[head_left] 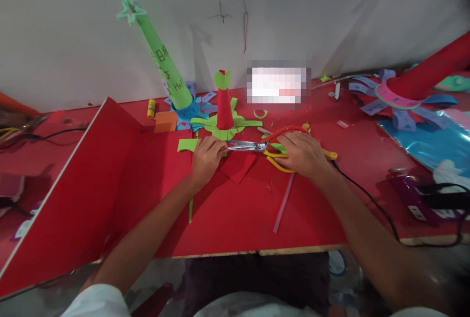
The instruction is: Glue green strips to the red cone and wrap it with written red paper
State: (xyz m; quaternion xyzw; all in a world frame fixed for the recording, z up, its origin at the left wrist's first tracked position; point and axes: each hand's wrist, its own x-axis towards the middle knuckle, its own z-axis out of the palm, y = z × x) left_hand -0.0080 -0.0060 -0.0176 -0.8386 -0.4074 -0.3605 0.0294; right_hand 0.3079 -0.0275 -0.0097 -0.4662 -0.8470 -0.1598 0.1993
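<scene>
My right hand (303, 153) is wrapped round the handles of a pair of scissors (253, 146), one handle red and the other yellow. The metal blades point left, and their tips reach the fingers of my left hand (208, 160). Those fingers are pinched together, and what they grip is hidden. A bright green paper strip (186, 145) sticks out to the left from behind my left hand. Just beyond the blades stands a small red paper cone (224, 109) with a green petal-like base (240, 123). A red paper piece (238, 167) lies below the scissors.
A red board (73, 184) stands upright at left. Behind are a tall green paper tube (165, 62) and a yellow glue stick (151, 109). At right lie a red paper cone (433, 67), blue film (414, 143) and a purple box (411, 197). A black cable (363, 202) crosses the table.
</scene>
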